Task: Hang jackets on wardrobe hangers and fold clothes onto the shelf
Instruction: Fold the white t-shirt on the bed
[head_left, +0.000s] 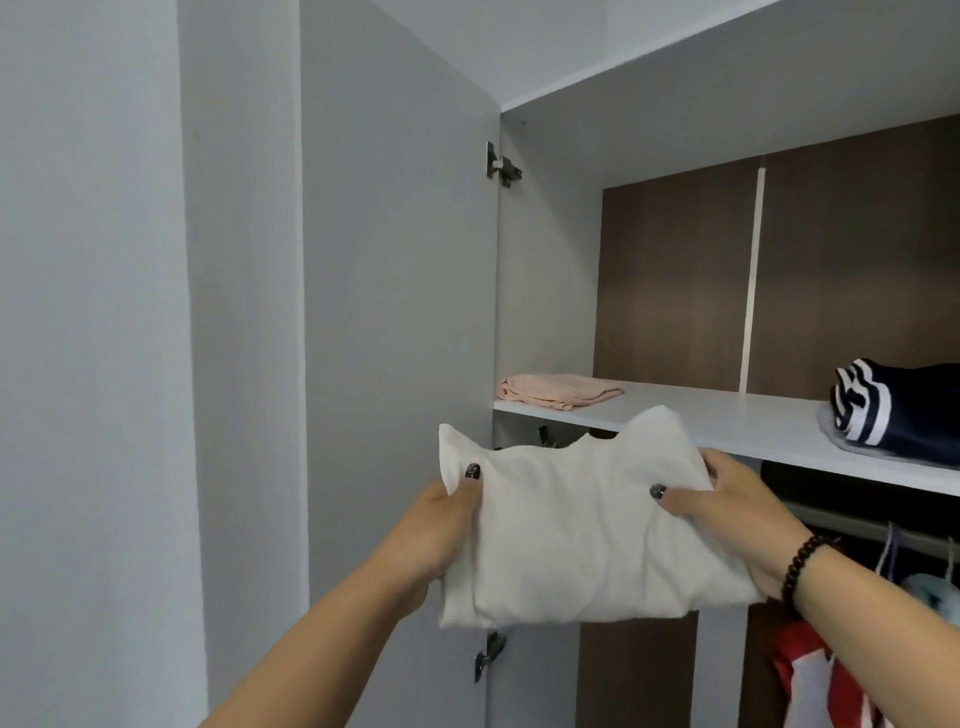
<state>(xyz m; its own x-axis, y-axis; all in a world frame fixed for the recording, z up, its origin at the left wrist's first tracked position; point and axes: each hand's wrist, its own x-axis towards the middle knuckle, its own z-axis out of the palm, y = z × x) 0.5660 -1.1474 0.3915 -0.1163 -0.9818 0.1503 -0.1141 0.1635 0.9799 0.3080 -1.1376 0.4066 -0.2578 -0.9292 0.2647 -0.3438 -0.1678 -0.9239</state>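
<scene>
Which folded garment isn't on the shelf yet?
The white folded garment: left hand and right hand hold it in front of the shelf. The pink one and the navy striped one already lie on it.

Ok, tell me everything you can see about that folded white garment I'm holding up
The folded white garment looks like soft, towel-like fabric, folded into a rough rectangle with two corners poking up along its top edge. It is held in the air just before the white wardrobe shelf, not resting on it. The left hand and right hand grip its sides, thumbs on top.

Folded white garment below shelf
</scene>
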